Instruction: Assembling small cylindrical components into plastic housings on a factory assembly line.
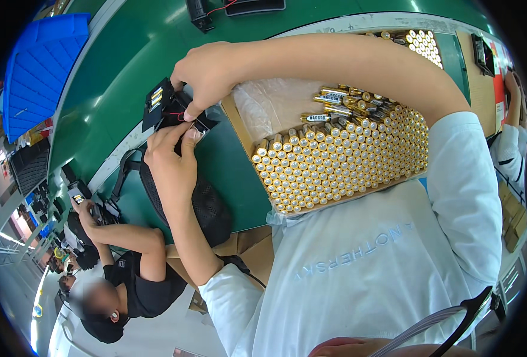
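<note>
A black plastic battery case (166,95) with gold batteries in one end and a thin red wire is between my hands, over the green table. My right hand (209,74) reaches across from the right and closes over its far side, thumb pointing down. From the near side, my left hand (173,160) pinches at its lower end, beside a small shiny piece (200,129) that I cannot make out. The fingers hide part of the case. Right of my hands stands an open cardboard box (234,122) packed with upright batteries (335,157), several lying loose on top.
A black mesh bag (207,208) lies by my left forearm. Another batch of batteries (423,46) stands behind my right arm. Black cases rest at the table's far edge (199,15) and right (482,55). A blue bin (43,71) and a co-worker (138,268) are left.
</note>
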Tool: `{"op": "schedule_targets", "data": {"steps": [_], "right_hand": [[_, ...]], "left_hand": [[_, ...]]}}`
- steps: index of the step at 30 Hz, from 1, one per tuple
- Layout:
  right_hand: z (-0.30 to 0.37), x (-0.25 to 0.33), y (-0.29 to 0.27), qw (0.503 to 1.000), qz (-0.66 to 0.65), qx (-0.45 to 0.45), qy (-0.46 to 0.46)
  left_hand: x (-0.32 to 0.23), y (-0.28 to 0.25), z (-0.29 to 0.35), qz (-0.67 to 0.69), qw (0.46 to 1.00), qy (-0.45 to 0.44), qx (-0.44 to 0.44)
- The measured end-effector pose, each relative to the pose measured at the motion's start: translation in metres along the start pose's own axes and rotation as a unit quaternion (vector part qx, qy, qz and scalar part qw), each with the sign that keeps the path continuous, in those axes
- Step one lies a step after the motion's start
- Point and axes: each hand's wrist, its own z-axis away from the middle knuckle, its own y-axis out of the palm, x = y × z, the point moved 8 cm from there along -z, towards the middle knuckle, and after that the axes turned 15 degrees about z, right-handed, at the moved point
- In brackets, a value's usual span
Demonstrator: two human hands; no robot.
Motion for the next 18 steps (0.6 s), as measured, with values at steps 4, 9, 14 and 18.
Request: {"op": "schedule_targets", "data": {"steps": [4,9,14,18], "right_hand": [[-0.001,-0.002,0.001,1.000,0.001,-0.005,0.003],[-0.002,-0.003,0.002,1.000,0.014,-0.019,-0.003],[0.010,0.000,-0.035,0.986,0.116,-0.117,-0.001],[0.034,-0.004,-0.074,0.892,0.318,-0.323,-0.011]], "left_hand": [[0.000,0.003,0.001,-0.021,1.000,-0.013,0.004],[-0.002,0.003,0.000,-0.036,0.999,-0.017,0.003],[-0.005,-0.002,0.004,-0.022,1.000,0.003,-0.009],[0.000,-0.003,0.010,-0.002,1.000,0.006,-0.014]]}}
